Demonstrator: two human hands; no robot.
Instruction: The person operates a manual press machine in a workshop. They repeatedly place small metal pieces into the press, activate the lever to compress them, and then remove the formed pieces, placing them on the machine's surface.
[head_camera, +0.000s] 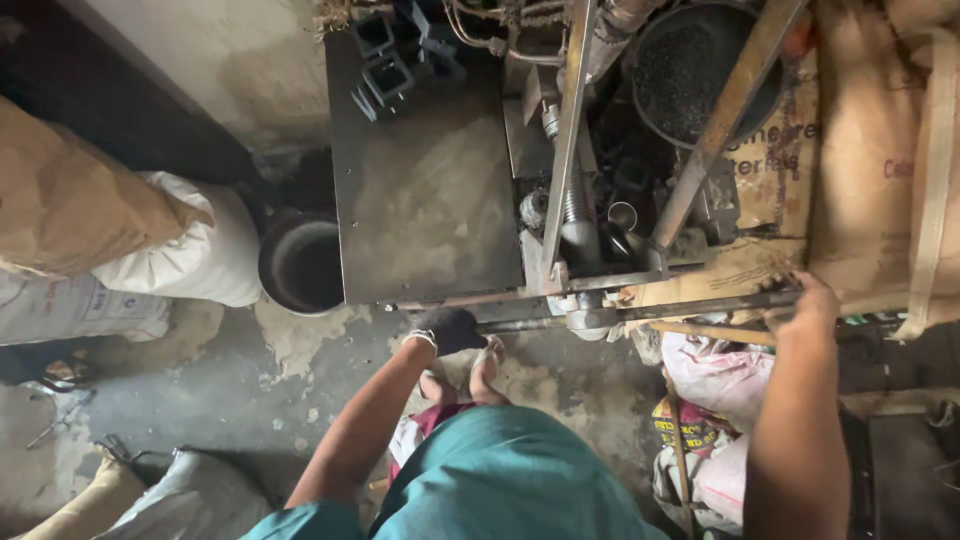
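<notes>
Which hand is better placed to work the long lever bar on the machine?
Right, probably. The right hand is already wrapped around the end of the lever bar. The gloved left hand sits lower, by the machine's front edge, away from the bar's free end.

A flat dark metal plate forms the machine's top. Small dark square metal frames lie at its far edge. Just left of the plate, a black bucket stands on the stained concrete floor. Further left of the plate lie a white sack and a brown sack. Right of the plate sits a round black pan of dark granules, with brown paper bags beyond.
</notes>
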